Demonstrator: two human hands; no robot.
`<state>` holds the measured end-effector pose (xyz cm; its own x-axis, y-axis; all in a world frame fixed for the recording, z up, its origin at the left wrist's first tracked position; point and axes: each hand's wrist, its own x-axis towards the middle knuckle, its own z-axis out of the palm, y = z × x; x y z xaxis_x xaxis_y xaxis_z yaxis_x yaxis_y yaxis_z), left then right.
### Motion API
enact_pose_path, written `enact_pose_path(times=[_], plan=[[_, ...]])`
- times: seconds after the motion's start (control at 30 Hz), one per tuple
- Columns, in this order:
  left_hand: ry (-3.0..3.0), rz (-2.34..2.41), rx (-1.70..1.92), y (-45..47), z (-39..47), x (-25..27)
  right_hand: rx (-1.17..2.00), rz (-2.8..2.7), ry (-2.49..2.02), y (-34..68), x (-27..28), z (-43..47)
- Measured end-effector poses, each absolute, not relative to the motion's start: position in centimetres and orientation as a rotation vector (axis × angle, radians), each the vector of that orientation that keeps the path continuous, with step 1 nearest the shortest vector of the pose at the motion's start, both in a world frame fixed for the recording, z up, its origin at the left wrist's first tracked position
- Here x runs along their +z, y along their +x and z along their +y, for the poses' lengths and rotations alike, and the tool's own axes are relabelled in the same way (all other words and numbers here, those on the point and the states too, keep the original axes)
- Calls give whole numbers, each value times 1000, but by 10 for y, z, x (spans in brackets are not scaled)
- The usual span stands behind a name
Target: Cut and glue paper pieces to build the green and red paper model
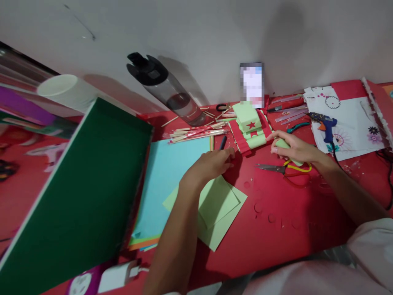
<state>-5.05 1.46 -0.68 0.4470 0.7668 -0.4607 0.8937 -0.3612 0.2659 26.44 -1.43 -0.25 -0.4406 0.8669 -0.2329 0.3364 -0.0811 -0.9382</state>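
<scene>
My right hand has its fingers wrapped round a light green piece of paper that looks rolled or folded. Under it lie pliers-like scissors with yellow and red handles. My left hand hovers low over the table, fingers loosely bent and apart with nothing visible in them, close to a dark pen. Between and beyond both hands stands a red and green paper model with a red star on it. Below my left hand, green paper sheets overlap, partly hidden by my forearm.
A green board leans at left beside blue paper. Behind are a water bottle, wooden sticks and a lit phone against the wall. A blue glue gun lies on patterned paper at right.
</scene>
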Motion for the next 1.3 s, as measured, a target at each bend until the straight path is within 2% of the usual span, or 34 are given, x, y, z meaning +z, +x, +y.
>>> enact_pose_path(times=[0.23, 0.8, 1.3], plan=[[2200, 1339, -343, -48, 15, -6, 1401, -1926, -1312, 260, -6, -15], [2237, 1220, -292, -50, 19, -16, 1506, -1836, -1282, 267, -8, -9], [2095, 1167, -259, -55, 18, -4, 1438, -1937, -1277, 266, -5, -11]])
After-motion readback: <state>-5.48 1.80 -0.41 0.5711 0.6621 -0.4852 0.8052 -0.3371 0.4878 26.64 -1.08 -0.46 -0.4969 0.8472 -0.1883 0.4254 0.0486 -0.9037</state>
